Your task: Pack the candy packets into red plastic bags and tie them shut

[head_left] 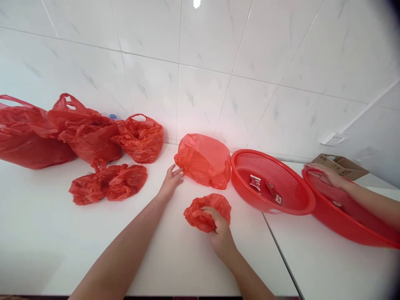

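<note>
My right hand (220, 231) grips the near edge of a crumpled red plastic bag (221, 204) on the white table; what is inside it, if anything, is hidden. Beyond it a larger, puffed-out red plastic bag (203, 158) lies against the wall side. At that bag's left edge is my left hand (171, 181), fingers apart and holding nothing; whether the fingertips touch the bag I cannot tell. To the right, a red perforated basket (271, 156) tilts a little, with a few small wrapped packets (255, 182) at its bottom.
Several filled red bags (84, 137) stand along the wall at the left, with knotted red bags (108, 183) before them. Another person's hand (326, 173) rests on the rim of a second red basket (343, 227). A cardboard box (346, 166) sits behind it. A seam (281, 254) divides the tabletops.
</note>
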Demonstrator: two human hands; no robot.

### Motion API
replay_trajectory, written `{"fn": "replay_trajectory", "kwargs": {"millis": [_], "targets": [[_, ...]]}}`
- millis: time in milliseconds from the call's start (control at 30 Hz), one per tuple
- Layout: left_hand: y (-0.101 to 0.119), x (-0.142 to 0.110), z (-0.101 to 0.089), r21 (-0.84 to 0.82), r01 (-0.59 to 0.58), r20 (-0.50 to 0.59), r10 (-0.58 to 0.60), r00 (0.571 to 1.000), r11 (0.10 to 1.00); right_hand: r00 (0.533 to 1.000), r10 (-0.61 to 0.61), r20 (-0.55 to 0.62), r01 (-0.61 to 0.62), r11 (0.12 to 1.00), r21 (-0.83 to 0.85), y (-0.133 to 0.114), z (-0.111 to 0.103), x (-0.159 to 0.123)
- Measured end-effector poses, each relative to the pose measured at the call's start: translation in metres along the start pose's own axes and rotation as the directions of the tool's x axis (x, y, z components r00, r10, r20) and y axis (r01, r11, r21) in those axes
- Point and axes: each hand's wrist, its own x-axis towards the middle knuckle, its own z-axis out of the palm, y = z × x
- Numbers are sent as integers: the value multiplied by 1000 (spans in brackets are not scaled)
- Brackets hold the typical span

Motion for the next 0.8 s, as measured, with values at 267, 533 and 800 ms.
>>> {"fn": "replay_trajectory", "kwargs": {"millis": [267,533,800], "targets": [[24,-67,17,90,-155,215,133,968,984,991,126,-49,-111,966,234,-3,-15,8],[39,-104,15,-13,-80,538,74,840,997,992,126,-29,-117,970,212,-5,-20,13],[20,-80,7,-238,64,59,-51,997,969,822,438,-364,-267,861,434,28,-52,-19]]}}
